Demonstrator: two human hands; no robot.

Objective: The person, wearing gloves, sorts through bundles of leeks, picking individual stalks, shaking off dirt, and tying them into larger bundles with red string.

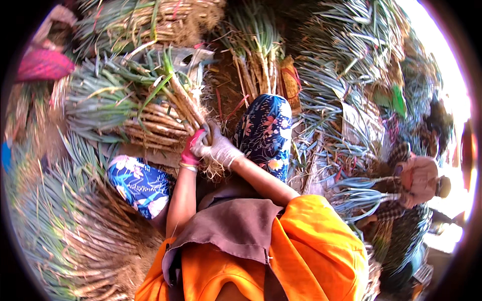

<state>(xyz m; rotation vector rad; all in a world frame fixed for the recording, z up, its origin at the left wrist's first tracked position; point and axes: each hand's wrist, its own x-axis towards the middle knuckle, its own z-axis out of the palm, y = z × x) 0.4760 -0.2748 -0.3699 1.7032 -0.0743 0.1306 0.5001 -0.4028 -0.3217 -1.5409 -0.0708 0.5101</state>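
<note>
A few thick green onions (185, 103) slant up and to the left from my two gloved hands, their green tops farthest away. My left hand (191, 149), in a pink-red glove, is closed around their lower ends. Pressed against it is my right hand (220, 146) in a whitish glove, also gripping the stalks. Pale stringy roots (213, 169) hang below my fingers. Just beyond and left of the held stalks lies a pile of green onions (153, 125), leaves pointing left. The fingertips are partly hidden by the gloves' overlap.
My knees, in blue floral cloth (264, 128), flank the hands. A large heap of green onions (85, 236) spreads at the left, with another heap (341, 35) at the far right. An upright bundle (258, 55) stands ahead. At the right, another person (419, 180) handles green onions.
</note>
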